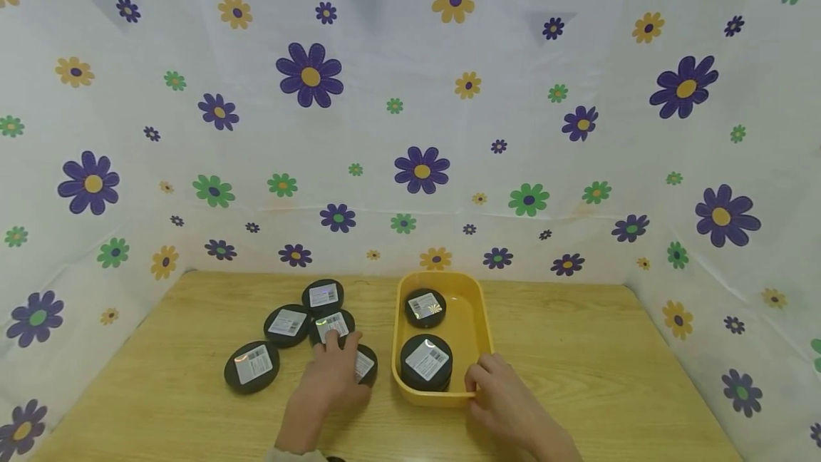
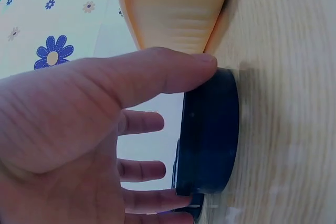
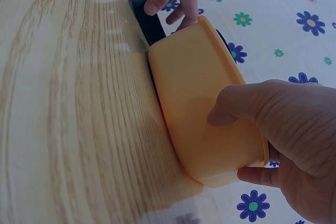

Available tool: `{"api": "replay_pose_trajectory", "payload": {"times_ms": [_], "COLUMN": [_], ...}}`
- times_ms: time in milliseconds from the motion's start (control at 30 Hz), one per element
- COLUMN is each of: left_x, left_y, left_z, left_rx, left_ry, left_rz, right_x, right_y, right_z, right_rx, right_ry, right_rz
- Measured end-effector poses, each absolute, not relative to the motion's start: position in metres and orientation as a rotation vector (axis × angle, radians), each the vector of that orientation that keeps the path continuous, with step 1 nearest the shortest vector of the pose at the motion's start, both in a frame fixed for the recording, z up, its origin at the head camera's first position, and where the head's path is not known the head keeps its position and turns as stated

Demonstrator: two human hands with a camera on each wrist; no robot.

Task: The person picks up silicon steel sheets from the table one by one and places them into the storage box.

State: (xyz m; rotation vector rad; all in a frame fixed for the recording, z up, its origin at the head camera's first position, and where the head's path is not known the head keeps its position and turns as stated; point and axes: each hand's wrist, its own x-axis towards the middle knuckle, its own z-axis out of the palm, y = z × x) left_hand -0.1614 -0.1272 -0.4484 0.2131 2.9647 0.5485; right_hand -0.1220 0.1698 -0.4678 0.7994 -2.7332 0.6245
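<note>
My left hand reaches over a black round container with a white label. In the left wrist view its thumb touches the edge of that black container, while the fingers stretch out fairly straight. One fingertip lies on the label of another black container behind it. With thumb outside and fingers over the rim, my right hand pinches the near right corner of a yellow tray. Inside the tray are a black container at the back and what looks like a stack in front.
More labelled black containers lie left of the tray: one at the back, one beside it and one farther left. A dark edge shows at the bottom. Flowered cloth encloses the wooden table.
</note>
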Motion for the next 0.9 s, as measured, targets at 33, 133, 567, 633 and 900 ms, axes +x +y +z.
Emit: {"api": "replay_pose_trajectory", "payload": {"times_ms": [33,133,567,633,900], "left_x": [-0.1612,-0.1613,-0.1609,-0.1602,-0.1594], "left_y": [-0.1271,-0.1266,-0.1230,-0.1224,-0.1217], "left_z": [-0.4474,-0.4462,-0.4426,-0.4414,-0.4389], "left_rx": [0.207,0.204,0.181,0.183,0.224], "left_ry": [2.960,2.952,2.936,2.939,2.945], "left_rz": [0.548,0.555,0.543,0.528,0.490], "right_x": [-0.1218,-0.1212,-0.1222,-0.1223,-0.1222], "right_y": [0.1698,0.1701,0.1703,0.1702,0.1701], "right_z": [-0.4679,-0.4681,-0.4677,-0.4668,-0.4631], "right_rx": [0.799,0.796,0.793,0.787,0.763], "right_ry": [-2.729,-2.729,-2.750,-2.769,-2.830], "right_rz": [0.624,0.624,0.648,0.650,0.663]}}
